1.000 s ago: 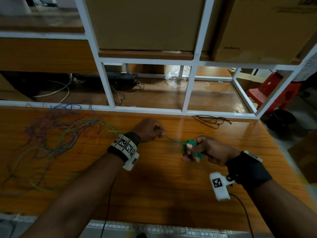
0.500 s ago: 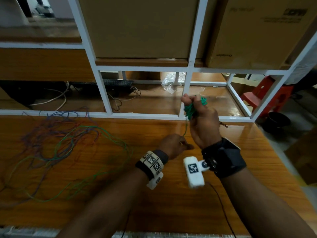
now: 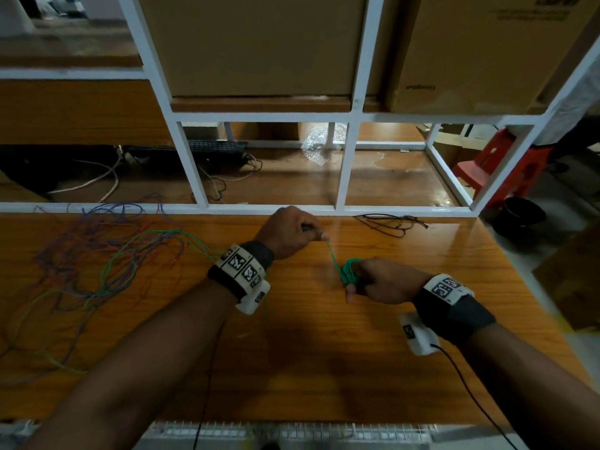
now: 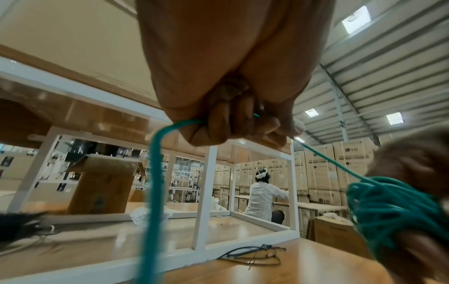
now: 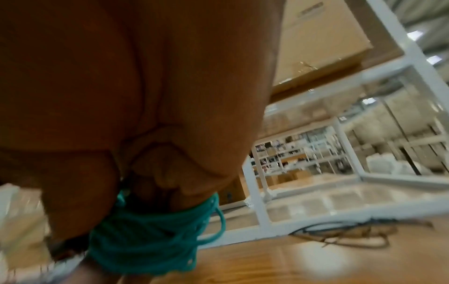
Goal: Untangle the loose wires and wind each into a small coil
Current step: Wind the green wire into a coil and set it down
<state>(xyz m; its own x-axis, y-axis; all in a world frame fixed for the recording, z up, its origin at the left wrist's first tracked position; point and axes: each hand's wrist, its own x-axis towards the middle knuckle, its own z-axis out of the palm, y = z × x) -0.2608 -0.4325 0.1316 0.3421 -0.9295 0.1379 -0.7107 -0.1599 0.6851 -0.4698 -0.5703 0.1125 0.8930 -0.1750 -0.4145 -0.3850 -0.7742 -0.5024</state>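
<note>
A green wire coil (image 3: 349,271) is wound around the fingers of my right hand (image 3: 376,280), which grips it just above the wooden table (image 3: 324,368). The coil (image 5: 150,236) shows as a thick teal bundle in the right wrist view. A taut green wire (image 3: 331,253) runs from the coil up to my left hand (image 3: 292,233), which is fisted around it. In the left wrist view the green wire (image 4: 153,182) leaves the fist on both sides, one end reaching the coil (image 4: 388,211). A tangle of loose wires (image 3: 97,264), purple, green and blue, lies at the table's left.
A small bundle of black wires (image 3: 393,222) lies near the table's back edge on the right. A white metal frame (image 3: 341,167) stands behind the table, with cardboard boxes (image 3: 259,43) on its shelf. A red stool (image 3: 496,167) stands at far right.
My right hand has come down from in front of the frame to just above the table with the coil. My left hand moved up and back, and the wire between them is taut.
</note>
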